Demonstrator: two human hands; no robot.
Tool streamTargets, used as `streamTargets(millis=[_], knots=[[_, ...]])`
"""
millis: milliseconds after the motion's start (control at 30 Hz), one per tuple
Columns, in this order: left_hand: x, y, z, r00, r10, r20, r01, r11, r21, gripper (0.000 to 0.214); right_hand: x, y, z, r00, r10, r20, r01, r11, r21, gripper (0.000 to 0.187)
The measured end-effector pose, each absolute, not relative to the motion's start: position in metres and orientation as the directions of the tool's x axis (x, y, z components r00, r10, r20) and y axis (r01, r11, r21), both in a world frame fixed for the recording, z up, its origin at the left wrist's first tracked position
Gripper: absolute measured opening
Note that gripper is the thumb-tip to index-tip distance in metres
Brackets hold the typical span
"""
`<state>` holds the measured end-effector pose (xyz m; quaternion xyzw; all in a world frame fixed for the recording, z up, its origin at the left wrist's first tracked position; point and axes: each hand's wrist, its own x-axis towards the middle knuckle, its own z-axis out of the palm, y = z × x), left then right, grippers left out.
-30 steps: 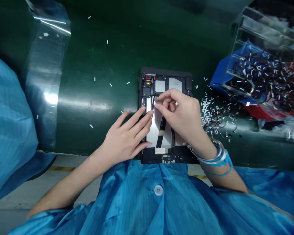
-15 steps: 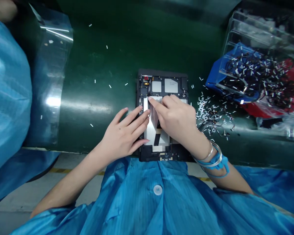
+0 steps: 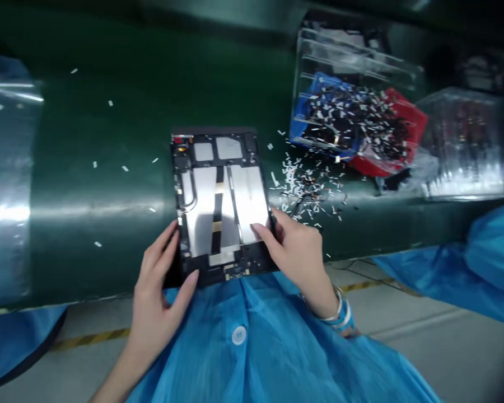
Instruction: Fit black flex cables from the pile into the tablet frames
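An opened tablet (image 3: 204, 210) with its inner side up lies near the front edge of the table. Silver battery panels, a black ribbon strip and small circuit parts show inside it. My left hand (image 3: 156, 294) grips its lower left corner, thumb on the front rim and fingers along the left side. On the right edge, my right hand (image 3: 299, 249) pinches the tablet, its thumb over a silver panel and its fingers partly hidden at the side. Whether the tablet is lifted off the table I cannot tell.
Right of the tablet, small white slips and dark wires (image 3: 306, 190) lie in a loose pile. Behind them, a clear tray (image 3: 304, 67) stands around blue and red bins of wires. A clear box (image 3: 466, 145) sits farther right, and plastic sheeting (image 3: 8, 184) covers the left.
My right hand has left the tablet's middle and now grips its right edge. My left hand has moved to the lower left corner. The view has shifted to the right.
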<state>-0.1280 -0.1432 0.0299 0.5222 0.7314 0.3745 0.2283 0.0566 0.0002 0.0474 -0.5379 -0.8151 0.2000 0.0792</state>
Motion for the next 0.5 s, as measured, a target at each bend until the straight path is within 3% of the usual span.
streamTargets(millis=[100,200,267,400,500], knots=[[-0.133,-0.132,0.042,-0.458,0.878,-0.141,0.225,0.268,0.937,0.055,0.05,0.004,0.053,-0.368,0.925,-0.095,0.697,0.207,-0.687,0.043],[-0.154,-0.104,0.045,-0.51,0.83,-0.225,-0.014,0.254,0.967,0.045,0.062,0.011,0.057,-0.385,0.921,-0.054,0.489,0.154,-0.859,0.041],[-0.176,-0.075,0.039,-0.529,0.831,-0.17,-0.018,0.189,0.982,0.038,0.083,0.015,0.054,-0.315,0.949,0.013,0.452,0.162,-0.877,0.032],[-0.23,0.002,0.021,-0.55,0.833,-0.054,0.095,0.126,0.987,0.041,0.142,0.023,0.041,0.041,0.991,0.13,0.576,0.083,-0.813,0.017],[-0.265,0.066,0.016,-0.331,0.931,0.152,0.38,-0.016,0.925,0.043,0.175,0.026,0.031,0.22,0.967,0.129,0.606,-0.032,-0.795,0.015]])
